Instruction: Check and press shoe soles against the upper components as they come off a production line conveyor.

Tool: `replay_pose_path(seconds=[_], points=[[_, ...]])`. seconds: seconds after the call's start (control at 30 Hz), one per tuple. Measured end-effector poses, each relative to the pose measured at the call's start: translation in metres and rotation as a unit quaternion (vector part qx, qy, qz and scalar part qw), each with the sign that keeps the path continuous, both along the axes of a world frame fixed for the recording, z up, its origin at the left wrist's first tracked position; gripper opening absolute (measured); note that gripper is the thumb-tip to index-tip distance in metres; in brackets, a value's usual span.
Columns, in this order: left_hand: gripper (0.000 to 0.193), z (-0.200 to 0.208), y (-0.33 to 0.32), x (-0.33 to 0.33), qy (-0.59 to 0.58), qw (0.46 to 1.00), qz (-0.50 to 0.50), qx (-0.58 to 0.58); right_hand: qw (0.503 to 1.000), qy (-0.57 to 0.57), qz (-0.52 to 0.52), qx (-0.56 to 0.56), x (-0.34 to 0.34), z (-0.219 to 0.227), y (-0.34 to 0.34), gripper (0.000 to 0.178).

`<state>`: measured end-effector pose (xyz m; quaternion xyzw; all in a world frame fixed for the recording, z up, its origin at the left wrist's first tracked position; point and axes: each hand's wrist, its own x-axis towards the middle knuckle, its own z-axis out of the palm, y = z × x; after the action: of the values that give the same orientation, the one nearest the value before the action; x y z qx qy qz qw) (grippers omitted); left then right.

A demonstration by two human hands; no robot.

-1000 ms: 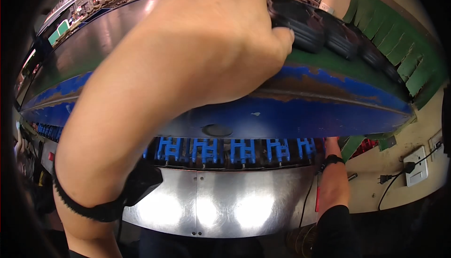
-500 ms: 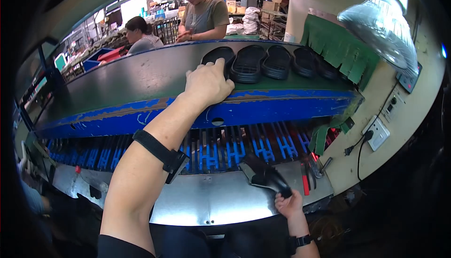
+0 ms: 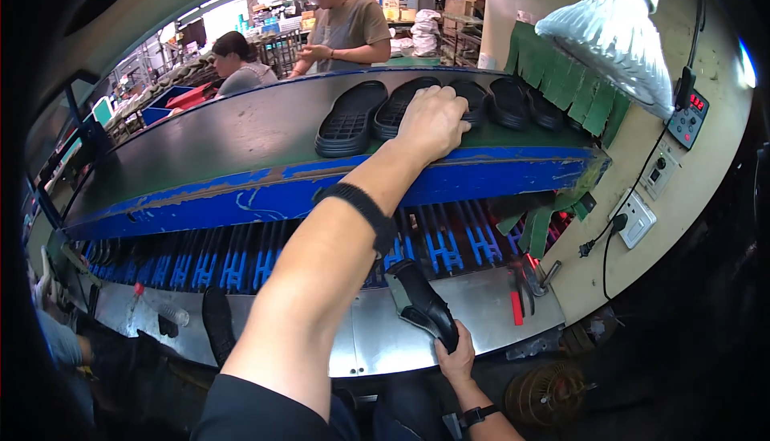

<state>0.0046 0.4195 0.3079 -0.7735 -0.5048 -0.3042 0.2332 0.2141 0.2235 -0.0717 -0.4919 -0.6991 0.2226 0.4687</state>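
My left hand (image 3: pixel 435 120) reaches over the upper shelf, its fingers curled down onto the row of black shoe soles. It covers parts of the second sole (image 3: pixel 391 116) and third sole (image 3: pixel 476 109); its fingertips are partly hidden. To its left lies the first sole (image 3: pixel 351 120), hollow side up with a grid inside. My right hand (image 3: pixel 457 355) is closed round one end of a black shoe upper (image 3: pixel 427 304) with a grey underside, held tilted above the metal ledge. Another long black sole-like piece (image 3: pixel 216 325) rests across the ledge, beside my left forearm.
Blue slatted rollers (image 3: pixel 449 250) run beneath the blue-edged shelf (image 3: pixel 321 192). On the ledge (image 3: pixel 473 304) lie a red-handled tool (image 3: pixel 516 306) and a clear bottle (image 3: pixel 164 308). A lamp (image 3: pixel 613 40) hangs at the right, near green flaps (image 3: pixel 561 76). Two people are beyond the shelf.
My left hand has moved right along the row, leaving the first sole uncovered. My right hand has shifted left with the shoe upper. My view has shifted slightly.
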Motion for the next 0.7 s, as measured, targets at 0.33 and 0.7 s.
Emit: replay_pose_path(seconds=[0.33,0.7], points=[[0.019,-0.089,-0.407,0.012,0.021,0.946,-0.279,-0.165,0.975,-0.205,0.091,0.005,0.021,0.04,0.03,0.07],[0.022,-0.282,-0.528,-0.029,-0.375,0.89,0.033,-0.257,0.928,0.094,0.325,-0.153,0.026,0.18,-0.078,0.034]])
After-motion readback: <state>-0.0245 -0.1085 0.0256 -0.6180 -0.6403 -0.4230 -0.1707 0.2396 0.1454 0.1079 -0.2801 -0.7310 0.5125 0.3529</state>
